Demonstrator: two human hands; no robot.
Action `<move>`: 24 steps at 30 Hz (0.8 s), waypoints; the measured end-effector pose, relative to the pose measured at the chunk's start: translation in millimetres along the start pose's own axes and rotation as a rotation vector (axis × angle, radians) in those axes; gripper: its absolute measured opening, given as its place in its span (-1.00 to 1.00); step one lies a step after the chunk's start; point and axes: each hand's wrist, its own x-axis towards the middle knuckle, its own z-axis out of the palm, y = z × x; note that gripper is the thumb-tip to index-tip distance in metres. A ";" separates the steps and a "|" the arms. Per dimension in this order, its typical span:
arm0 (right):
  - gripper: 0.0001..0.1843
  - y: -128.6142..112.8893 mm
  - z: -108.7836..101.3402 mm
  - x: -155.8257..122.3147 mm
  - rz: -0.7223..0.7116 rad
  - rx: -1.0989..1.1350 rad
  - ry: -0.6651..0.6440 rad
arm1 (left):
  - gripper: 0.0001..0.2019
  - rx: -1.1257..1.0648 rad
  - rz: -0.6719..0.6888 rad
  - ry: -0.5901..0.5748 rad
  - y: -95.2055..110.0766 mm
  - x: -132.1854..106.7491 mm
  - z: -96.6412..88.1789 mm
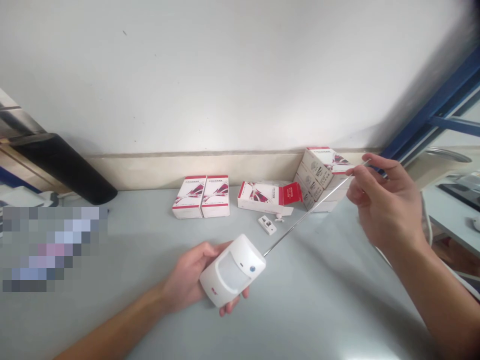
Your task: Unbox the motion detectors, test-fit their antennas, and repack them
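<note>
A white motion detector [233, 272] with a pale curved window and a small blue round spot lies tilted in my left hand [191, 272], whose fingers wrap round its back and side. From its upper right end a thin metal telescopic antenna [296, 225] stretches out, extended, up to the right. My right hand [388, 200] pinches the antenna's far tip between thumb and fingers. Behind the detector, on the grey table [150, 250], lie a small white bracket [266, 225] and a little white mount piece [279, 218].
An opened white and red box [258, 196] lies behind the bracket, its red flap out. Two closed boxes [200, 196] lie left of it; several more are stacked [318, 175] at the right by the wall. A black cylinder [63, 165] leans at the left. A blue frame [431, 105] borders the right.
</note>
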 end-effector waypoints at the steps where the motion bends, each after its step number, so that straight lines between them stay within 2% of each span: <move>1: -0.61 1.0 0.1 -0.2 -0.027 -0.011 0.013 | -0.43 -0.005 0.004 -0.002 0.2 -0.4 0.0; 7: -0.69 3.4 1.5 -3.7 -0.161 -0.099 0.061 | -0.44 0.008 0.039 -0.003 0.4 -1.7 1.3; 10: -0.70 3.8 4.8 -9.4 -0.168 -0.145 0.050 | -0.46 -0.011 0.069 -0.013 -1.1 -1.6 1.3; 15: -0.80 9.5 10.0 -25.0 -0.115 -0.217 -0.068 | -0.52 -0.055 0.112 0.000 -3.9 -2.2 -0.2; 20: -0.74 17.2 14.3 -43.8 -0.049 -0.371 -0.179 | -0.52 -0.072 0.102 0.010 -3.6 -3.5 -1.9; 24: -0.81 23.7 19.5 -61.1 -0.072 -0.409 -0.389 | -0.50 -0.093 0.097 0.050 -3.9 -3.6 -1.1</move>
